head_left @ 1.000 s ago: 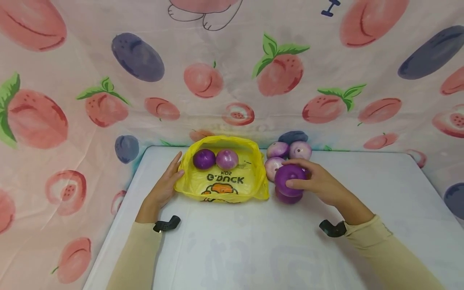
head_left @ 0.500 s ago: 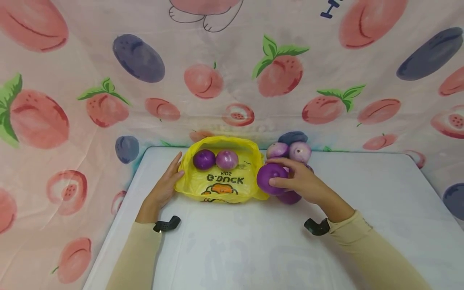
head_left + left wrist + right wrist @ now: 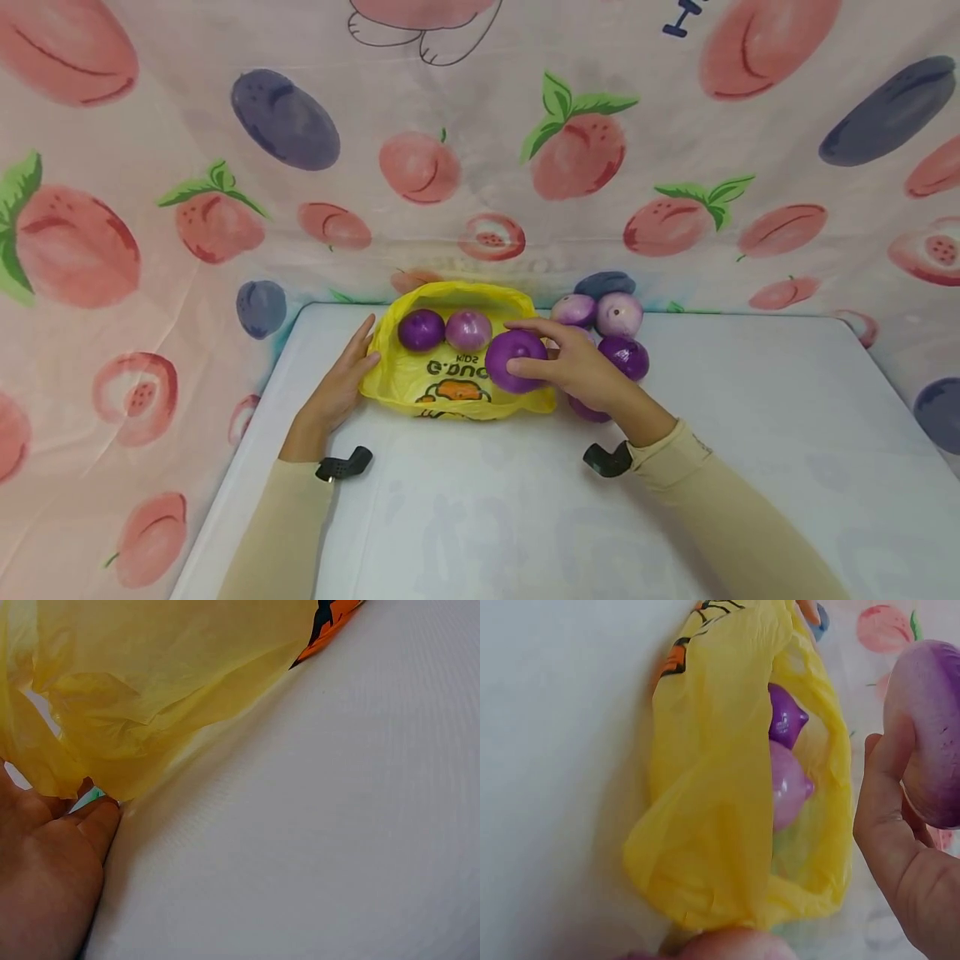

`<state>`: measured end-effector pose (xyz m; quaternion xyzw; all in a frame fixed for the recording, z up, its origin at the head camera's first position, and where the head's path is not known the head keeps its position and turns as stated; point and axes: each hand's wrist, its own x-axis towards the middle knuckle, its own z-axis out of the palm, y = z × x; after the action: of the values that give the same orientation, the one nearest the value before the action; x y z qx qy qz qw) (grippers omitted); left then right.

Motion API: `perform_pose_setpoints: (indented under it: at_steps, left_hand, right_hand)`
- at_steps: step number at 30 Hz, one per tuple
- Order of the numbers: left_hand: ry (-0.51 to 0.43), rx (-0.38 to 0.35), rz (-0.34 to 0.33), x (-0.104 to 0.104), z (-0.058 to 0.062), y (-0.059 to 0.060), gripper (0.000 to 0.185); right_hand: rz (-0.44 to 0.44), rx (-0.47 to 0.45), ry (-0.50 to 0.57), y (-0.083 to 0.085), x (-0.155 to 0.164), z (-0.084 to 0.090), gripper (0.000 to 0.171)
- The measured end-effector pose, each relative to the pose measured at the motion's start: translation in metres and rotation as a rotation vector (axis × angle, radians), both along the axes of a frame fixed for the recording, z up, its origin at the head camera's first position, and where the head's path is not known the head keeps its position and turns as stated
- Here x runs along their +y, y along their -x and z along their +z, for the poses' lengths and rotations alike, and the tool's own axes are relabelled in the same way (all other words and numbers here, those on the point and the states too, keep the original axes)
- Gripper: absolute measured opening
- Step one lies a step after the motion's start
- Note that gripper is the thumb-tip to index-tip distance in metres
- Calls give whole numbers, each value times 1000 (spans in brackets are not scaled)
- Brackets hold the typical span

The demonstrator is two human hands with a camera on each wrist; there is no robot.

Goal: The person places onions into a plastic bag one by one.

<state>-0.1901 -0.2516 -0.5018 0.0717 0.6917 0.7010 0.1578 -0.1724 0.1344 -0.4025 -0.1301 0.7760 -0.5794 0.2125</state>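
Note:
A yellow plastic bag (image 3: 450,402) with a printed duck design lies with its mouth spread wide. Inside it are a dark purple onion (image 3: 422,331) and a lighter purple onion (image 3: 468,331). My left hand (image 3: 341,387) holds the bag's left rim, thumb at the edge and fingers along the outside. Over the bag's right side, my right hand (image 3: 581,367) grips another purple onion (image 3: 516,362) between thumb and fingers. In the right wrist view, this held onion (image 3: 934,735) is up beside the bag's opening.
Several more onions stand right of the bag, among them a pale one (image 3: 619,315) at the back and a dark one (image 3: 624,357), partly behind my right hand. Behind the white table (image 3: 465,508) hangs a fruit-patterned cloth (image 3: 337,275).
My right hand has carried the gripped onion leftward from the group on the right to over the bag. The left hand and the two onions in the bag have stayed put.

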Motion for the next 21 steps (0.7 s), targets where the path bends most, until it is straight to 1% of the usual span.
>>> perform_pose_setpoints:
  at_steps: [3, 8, 10, 13, 16, 21]
  left_hand:
    - [-4, 3, -4, -1, -1, 0, 74]
    - [-5, 6, 1, -1, -1, 0, 74]
    - [-7, 3, 4, -1, 0, 0, 74]
    - [-12, -1, 4, 0, 0, 0, 75]
    - [-14, 0, 4, 0, 0, -1, 75]
    - [-12, 6, 5, 0, -1, -1, 74]
  right_hand:
    - [-8, -26, -2, 3, -9, 0, 69]
    - [-19, -41, 52, 7, -25, -2, 72]
    - [-20, -50, 89, 9, -31, -4, 73]
    - [-29, -65, 116, 11, -38, -7, 74]
    - [-42, -69, 121, 14, -46, -12, 71]
    - [-45, -47, 92, 19, -63, -19, 70]
